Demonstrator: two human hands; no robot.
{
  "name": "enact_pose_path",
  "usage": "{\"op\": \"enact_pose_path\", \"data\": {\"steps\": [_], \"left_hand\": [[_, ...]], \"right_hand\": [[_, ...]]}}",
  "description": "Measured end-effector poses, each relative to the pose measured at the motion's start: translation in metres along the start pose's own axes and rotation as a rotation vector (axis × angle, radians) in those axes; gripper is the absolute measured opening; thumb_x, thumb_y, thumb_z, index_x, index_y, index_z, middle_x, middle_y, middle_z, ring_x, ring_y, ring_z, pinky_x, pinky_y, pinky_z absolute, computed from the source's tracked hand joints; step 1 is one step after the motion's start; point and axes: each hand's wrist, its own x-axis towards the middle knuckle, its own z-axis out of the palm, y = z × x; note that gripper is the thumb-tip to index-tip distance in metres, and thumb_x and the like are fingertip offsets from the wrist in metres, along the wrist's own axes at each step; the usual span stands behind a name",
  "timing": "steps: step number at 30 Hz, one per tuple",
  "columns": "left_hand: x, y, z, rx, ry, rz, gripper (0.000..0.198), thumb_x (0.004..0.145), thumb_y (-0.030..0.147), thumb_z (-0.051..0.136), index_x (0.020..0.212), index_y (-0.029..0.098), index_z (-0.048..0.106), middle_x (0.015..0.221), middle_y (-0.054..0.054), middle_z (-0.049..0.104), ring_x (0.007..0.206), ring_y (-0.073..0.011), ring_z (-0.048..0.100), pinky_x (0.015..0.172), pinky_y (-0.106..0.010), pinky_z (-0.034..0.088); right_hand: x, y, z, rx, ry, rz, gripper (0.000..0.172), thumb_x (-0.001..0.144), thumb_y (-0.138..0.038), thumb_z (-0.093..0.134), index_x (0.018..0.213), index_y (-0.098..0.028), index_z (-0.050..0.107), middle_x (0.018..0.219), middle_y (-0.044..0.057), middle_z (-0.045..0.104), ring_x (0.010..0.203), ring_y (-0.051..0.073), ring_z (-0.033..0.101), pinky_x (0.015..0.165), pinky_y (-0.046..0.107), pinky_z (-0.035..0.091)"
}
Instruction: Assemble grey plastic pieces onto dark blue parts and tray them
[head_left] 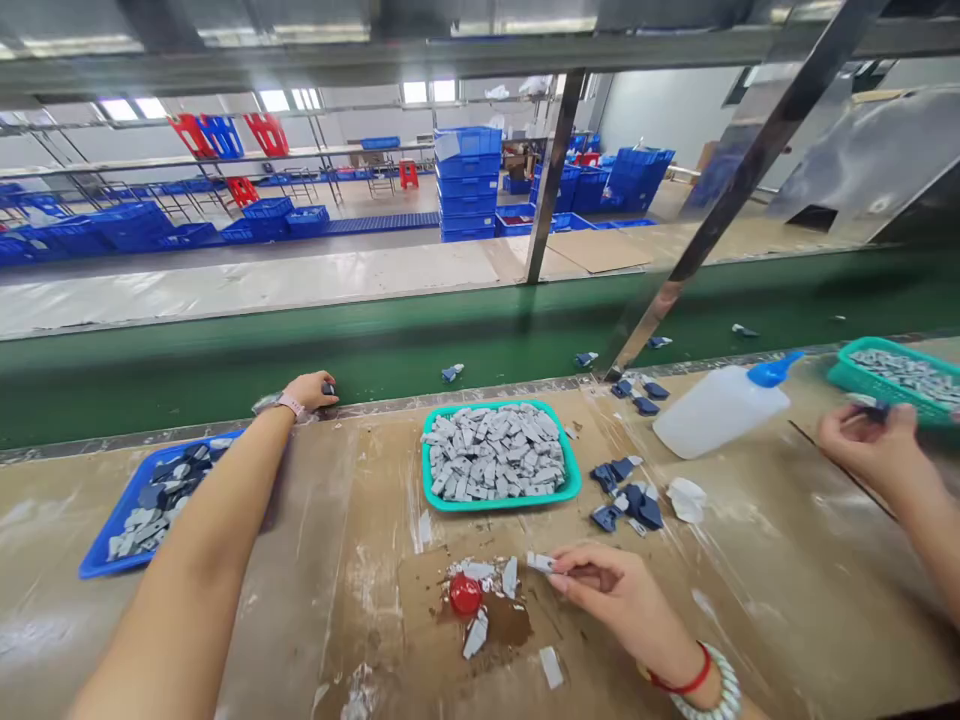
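At the near edge of the green conveyor belt (375, 350), my left hand (307, 391) is closed around a small dark blue plastic part (328, 388). My right hand (619, 595) pinches one end of a light grey plastic piece (538, 562) above the cardboard-covered table (360, 560). Left of that piece, a glossy red round object (465, 594) sits on a wet brown patch with loose grey pieces (475, 634) around it. Behind it stands a teal basket (501, 505) heaped with grey pieces. Several dark blue parts (637, 507) lie to the right.
A blue tray (97, 572) of mixed parts lies under my left forearm. A white squeeze bottle (716, 412) lies tilted at right, near a crumpled white tissue (685, 499). Another person's hand (874, 445) works beside a second teal basket (847, 372). A metal post (667, 295) slants upward.
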Motion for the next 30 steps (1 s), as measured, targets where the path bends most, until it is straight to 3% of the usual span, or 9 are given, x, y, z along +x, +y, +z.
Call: {"op": "enact_pose_path", "data": {"steps": [2, 6, 11, 15, 18, 21, 23, 28, 30], "left_hand": [[-0.012, -0.003, -0.004, -0.034, 0.046, -0.016, 0.027, 0.087, 0.033, 0.059, 0.106, 0.013, 0.059, 0.101, -0.007, 0.063, 0.093, -0.0207, 0.06, 0.085, -0.041, 0.047], [-0.057, -0.005, -0.01, -0.166, 0.205, -0.051, 0.034, 0.087, 0.035, 0.055, 0.112, 0.012, 0.056, 0.089, -0.007, 0.063, 0.083, -0.0211, 0.06, 0.079, -0.035, 0.046], [-0.171, 0.004, 0.004, -0.387, 0.363, 0.03, 0.038, 0.086, 0.048, 0.045, 0.105, 0.016, 0.053, 0.087, -0.003, 0.058, 0.076, -0.0165, 0.055, 0.07, -0.025, 0.044], [-0.28, 0.024, 0.041, -0.942, 0.342, 0.192, 0.038, 0.082, 0.055, 0.054, 0.095, 0.021, 0.048, 0.092, -0.003, 0.058, 0.081, -0.0165, 0.056, 0.073, -0.026, 0.046], [-0.338, 0.056, 0.075, -1.373, 0.139, 0.246, 0.034, 0.084, 0.053, 0.056, 0.096, 0.023, 0.045, 0.078, 0.0, 0.058, 0.071, -0.0146, 0.055, 0.069, -0.025, 0.045], [-0.364, 0.099, 0.1, -1.516, -0.074, 0.207, 0.035, 0.085, 0.051, 0.055, 0.106, 0.024, 0.047, 0.071, 0.002, 0.053, 0.06, -0.0119, 0.047, 0.058, -0.023, 0.039], [-0.368, 0.128, 0.106, -1.502, -0.128, 0.207, 0.036, 0.084, 0.05, 0.058, 0.107, 0.022, 0.052, 0.074, 0.001, 0.051, 0.063, -0.0118, 0.045, 0.06, -0.023, 0.037], [-0.37, 0.175, 0.104, -1.502, -0.069, 0.296, 0.031, 0.087, 0.045, 0.056, 0.108, 0.024, 0.051, 0.095, -0.002, 0.053, 0.086, -0.016, 0.048, 0.079, -0.026, 0.037], [-0.372, 0.181, 0.103, -1.516, -0.049, 0.322, 0.033, 0.087, 0.046, 0.056, 0.112, 0.026, 0.048, 0.101, -0.003, 0.052, 0.091, -0.0172, 0.048, 0.082, -0.027, 0.037]], "right_hand": [[-0.013, 0.004, 0.013, -0.11, 0.006, -0.052, 0.01, 0.078, -0.033, 0.068, 0.082, -0.026, 0.073, 0.091, 0.006, 0.072, 0.079, 0.022, 0.069, 0.069, 0.033, 0.061], [-0.031, 0.006, 0.032, -0.401, 0.008, -0.343, 0.018, 0.085, -0.024, 0.06, 0.094, -0.035, 0.071, 0.087, 0.003, 0.072, 0.079, 0.022, 0.067, 0.074, 0.038, 0.058], [-0.04, 0.017, 0.037, -0.595, -0.035, -0.551, 0.022, 0.087, -0.018, 0.054, 0.095, -0.032, 0.07, 0.083, 0.004, 0.071, 0.072, 0.02, 0.065, 0.062, 0.033, 0.057], [-0.042, 0.015, 0.036, -0.513, -0.024, -0.484, 0.018, 0.087, -0.024, 0.056, 0.091, -0.029, 0.073, 0.082, 0.005, 0.071, 0.074, 0.02, 0.065, 0.065, 0.033, 0.055], [-0.04, 0.008, 0.034, -0.186, 0.04, -0.205, 0.017, 0.081, -0.034, 0.065, 0.086, -0.022, 0.075, 0.082, 0.007, 0.072, 0.071, 0.02, 0.064, 0.062, 0.033, 0.055], [-0.037, -0.002, 0.034, 0.161, -0.015, 0.114, 0.031, 0.07, -0.044, 0.074, 0.083, -0.016, 0.076, 0.062, 0.004, 0.067, 0.05, 0.013, 0.056, 0.046, 0.025, 0.049], [-0.037, -0.011, 0.035, 0.294, -0.038, 0.168, 0.033, 0.067, -0.044, 0.076, 0.084, -0.016, 0.075, 0.055, 0.001, 0.063, 0.046, 0.01, 0.053, 0.044, 0.023, 0.047], [-0.046, -0.043, 0.043, 0.09, 0.083, -0.27, 0.009, 0.074, -0.026, 0.074, 0.082, -0.025, 0.076, 0.078, 0.005, 0.071, 0.069, 0.019, 0.066, 0.059, 0.029, 0.057], [-0.051, -0.054, 0.047, -0.045, 0.108, -0.453, 0.015, 0.077, -0.019, 0.07, 0.087, -0.029, 0.076, 0.082, 0.006, 0.072, 0.072, 0.021, 0.068, 0.06, 0.03, 0.058]]}}
